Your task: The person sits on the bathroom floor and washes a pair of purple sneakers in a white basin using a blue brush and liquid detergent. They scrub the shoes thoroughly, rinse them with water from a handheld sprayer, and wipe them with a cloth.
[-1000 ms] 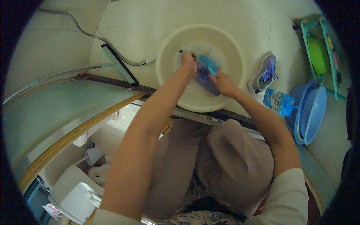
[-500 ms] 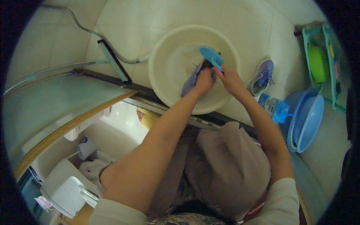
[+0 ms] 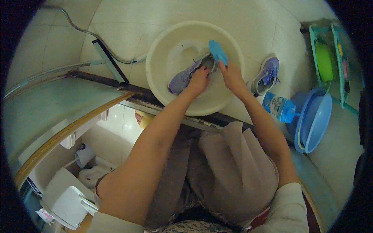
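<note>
A purple-grey sneaker [image 3: 182, 79] lies tilted in a cream plastic basin [image 3: 153, 58], its opening toward the upper right. My left hand [image 3: 199, 80] grips the sneaker by the side of its opening, fingers partly hidden. In my right hand [image 3: 232, 77] is a blue scrub brush [image 3: 217, 51], held by its handle just right of the sneaker's heel and seemingly apart from it. The brush's bristles are out of sight. Some water appears to be in the basin. The matching sneaker [image 3: 267, 73] rests on the tiles to the right of the basin.
Right of the basin stand a blue bottle [image 3: 279, 106] and stacked blue basins [image 3: 316, 122]. Farther right is a turquoise rack [image 3: 315, 46] holding a green basin [image 3: 325, 62]. A hose [image 3: 101, 40] and a squeegee [image 3: 110, 62] are at left. A dark door track [image 3: 143, 94] runs below the basin.
The sneaker has turned and moved left, showing more of its side and opening. My left hand moved with it, and the brush has shifted from over the shoe's opening to its right.
</note>
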Available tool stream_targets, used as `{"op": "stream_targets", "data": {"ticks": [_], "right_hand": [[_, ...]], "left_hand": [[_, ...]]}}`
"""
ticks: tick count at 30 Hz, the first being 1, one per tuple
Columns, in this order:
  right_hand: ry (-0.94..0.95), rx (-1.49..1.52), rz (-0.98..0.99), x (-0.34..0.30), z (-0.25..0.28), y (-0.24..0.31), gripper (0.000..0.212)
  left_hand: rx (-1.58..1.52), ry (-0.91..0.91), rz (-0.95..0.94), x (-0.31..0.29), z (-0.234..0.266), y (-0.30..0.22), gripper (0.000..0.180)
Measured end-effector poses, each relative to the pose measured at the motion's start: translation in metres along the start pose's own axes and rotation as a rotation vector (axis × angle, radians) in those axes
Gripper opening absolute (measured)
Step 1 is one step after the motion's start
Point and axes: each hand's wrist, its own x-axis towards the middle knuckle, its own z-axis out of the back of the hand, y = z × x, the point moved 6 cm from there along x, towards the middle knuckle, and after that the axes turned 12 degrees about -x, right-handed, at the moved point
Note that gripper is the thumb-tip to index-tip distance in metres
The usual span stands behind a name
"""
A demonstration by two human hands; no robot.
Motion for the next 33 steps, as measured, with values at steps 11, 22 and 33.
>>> {"op": "stream_targets", "data": {"ticks": [11, 22, 33], "right_hand": [[-0.355, -0.082, 0.238, 0.017, -0.019, 0.019, 0.035], [0.158, 0.590, -0.436, -0.018, 0.032, -0.030, 0.036], [0.099, 0.211, 0.041, 0.002, 0.029, 0.007, 0.039]], "left_hand": [[-0.027, 0.045, -0.030, -0.002, 0.003, 0.013, 0.034], [-1.352, 0.035, 0.639, 0.006, 0.005, 0.030, 0.046], [-1.444, -0.206, 0.789, 0.012, -0.023, 0.090, 0.041]]}}
